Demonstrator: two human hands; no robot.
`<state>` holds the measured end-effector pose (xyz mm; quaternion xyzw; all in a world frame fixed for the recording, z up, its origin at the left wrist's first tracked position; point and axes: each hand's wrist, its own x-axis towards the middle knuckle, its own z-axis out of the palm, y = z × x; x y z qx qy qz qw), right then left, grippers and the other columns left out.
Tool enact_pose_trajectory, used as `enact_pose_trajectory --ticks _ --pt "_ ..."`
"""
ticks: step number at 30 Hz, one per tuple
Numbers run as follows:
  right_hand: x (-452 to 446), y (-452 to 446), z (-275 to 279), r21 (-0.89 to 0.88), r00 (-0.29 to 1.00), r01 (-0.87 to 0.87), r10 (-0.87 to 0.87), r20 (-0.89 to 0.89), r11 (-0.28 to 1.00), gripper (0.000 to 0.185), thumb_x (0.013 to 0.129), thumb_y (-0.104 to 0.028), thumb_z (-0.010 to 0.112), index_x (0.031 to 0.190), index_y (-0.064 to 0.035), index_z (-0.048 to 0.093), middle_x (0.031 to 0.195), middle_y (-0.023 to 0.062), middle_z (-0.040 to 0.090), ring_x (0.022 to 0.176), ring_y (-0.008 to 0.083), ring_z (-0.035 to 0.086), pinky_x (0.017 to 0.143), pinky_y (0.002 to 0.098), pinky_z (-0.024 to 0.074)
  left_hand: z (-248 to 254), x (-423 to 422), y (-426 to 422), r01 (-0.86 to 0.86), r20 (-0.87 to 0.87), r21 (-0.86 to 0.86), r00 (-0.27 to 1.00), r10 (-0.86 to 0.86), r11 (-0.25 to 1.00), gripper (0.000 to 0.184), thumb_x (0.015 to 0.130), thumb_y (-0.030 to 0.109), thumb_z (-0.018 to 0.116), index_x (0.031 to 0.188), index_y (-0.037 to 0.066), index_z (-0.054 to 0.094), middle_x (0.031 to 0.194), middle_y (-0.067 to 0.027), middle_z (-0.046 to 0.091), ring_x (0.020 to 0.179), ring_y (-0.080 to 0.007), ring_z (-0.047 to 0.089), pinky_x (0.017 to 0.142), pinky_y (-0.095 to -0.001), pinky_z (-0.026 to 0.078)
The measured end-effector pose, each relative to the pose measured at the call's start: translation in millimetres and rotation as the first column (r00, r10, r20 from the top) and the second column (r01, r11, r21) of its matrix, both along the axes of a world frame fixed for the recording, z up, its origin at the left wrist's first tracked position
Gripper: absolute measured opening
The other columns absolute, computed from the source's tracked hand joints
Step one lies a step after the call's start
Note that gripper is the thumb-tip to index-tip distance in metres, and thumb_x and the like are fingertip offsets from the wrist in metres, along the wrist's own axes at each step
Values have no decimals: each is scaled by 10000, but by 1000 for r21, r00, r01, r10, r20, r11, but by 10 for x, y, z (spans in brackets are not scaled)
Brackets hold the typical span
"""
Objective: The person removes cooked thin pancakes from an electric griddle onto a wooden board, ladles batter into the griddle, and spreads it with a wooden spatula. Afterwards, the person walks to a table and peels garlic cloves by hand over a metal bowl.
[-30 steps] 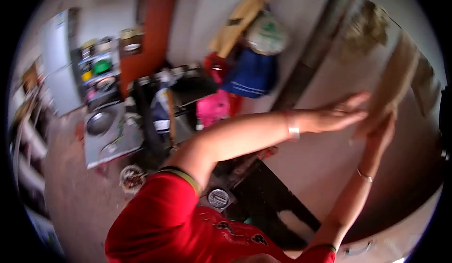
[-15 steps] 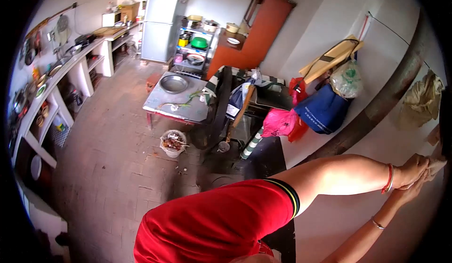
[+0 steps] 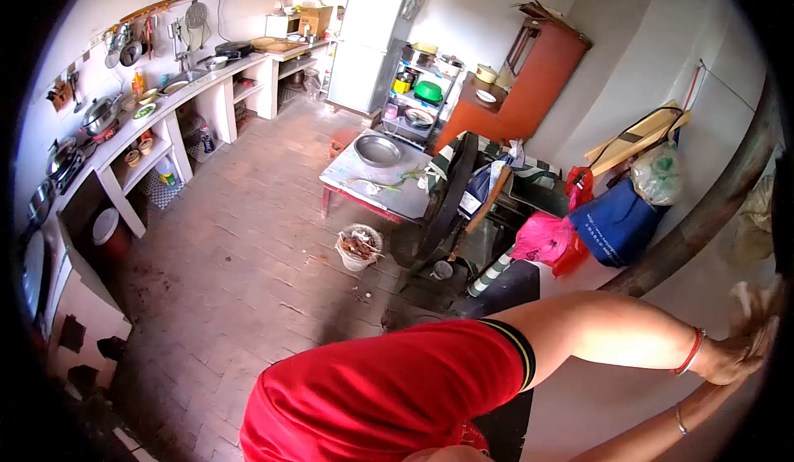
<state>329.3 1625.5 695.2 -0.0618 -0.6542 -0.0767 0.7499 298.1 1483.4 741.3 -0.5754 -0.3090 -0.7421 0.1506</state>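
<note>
At the far right edge, my left hand (image 3: 724,361), below a red bracelet and a silver band, is bent with its fingers drawn together against my right hand. The right hand (image 3: 758,339), past a thin silver bracelet, is mostly hidden and smeared by motion. A pale, blurred thing (image 3: 748,303) shows at the fingers; its shape and material cannot be made out. My left arm in a red sleeve crosses the lower frame. A thick dark pole (image 3: 699,234) slants just above the hands.
A low table (image 3: 341,172) bears a metal basin (image 3: 378,150). Near it stand a waste basket (image 3: 360,248) and a dark stove. Blue (image 3: 614,220) and pink bags (image 3: 542,239) hang at the wall. Behind are a fridge (image 3: 361,40), an orange cabinet (image 3: 529,73) and a long counter (image 3: 124,143).
The view has swung left, so the room sits further right. My hands, apart at first with the left one open, came together at the pale thing and now lie lower at the right edge.
</note>
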Motion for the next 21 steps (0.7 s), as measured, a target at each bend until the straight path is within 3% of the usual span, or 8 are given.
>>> enact_pose_trajectory --ticks 9,14,18,20,21 --pt "41 -301 -466 -3 997 -67 67 -46 998 345 867 -231 535 1157 -49 498 1094 129 521 985 260 526 806 342 426 -249 32 -370 -158 -300 -5 942 150 987 474 873 368 495 1187 29 390 1129 -224 451 1026 -357 453 835 -581 309" --pt "-170 -962 -961 -5 973 -228 228 25 974 322 863 -235 540 1127 -53 509 1048 124 528 941 257 533 769 341 430 -435 42 -795 -191 -599 41 781 177 981 580 857 410 530 1270 39 362 1221 -251 426 1110 -395 436 892 -638 281" --pt "-446 -1902 -1757 -116 852 -455 469 233 883 305 860 -238 544 1104 -57 518 1011 120 533 906 255 539 739 341 434 -1057 -194 -1645 -247 -828 -144 561 20 958 668 844 443 558 1336 47 340 1295 -273 405 1178 -425 422 938 -684 258" --pt "-586 -2431 -2298 -227 734 -526 573 364 819 296 859 -240 546 1092 -59 523 992 118 535 888 253 542 725 341 436 -1641 -486 -2428 -383 -815 -366 573 -93 848 666 839 440 578 1327 38 369 1364 -263 337 1210 -405 417 988 -667 236" --pt "-634 -2691 -2597 -298 662 -543 619 422 785 292 858 -241 548 1086 -59 525 983 117 537 879 253 543 717 341 437 -1987 -603 -2947 -414 -790 -376 610 -54 829 629 819 366 619 1291 15 398 1242 -233 471 1144 -367 491 1031 -608 246"
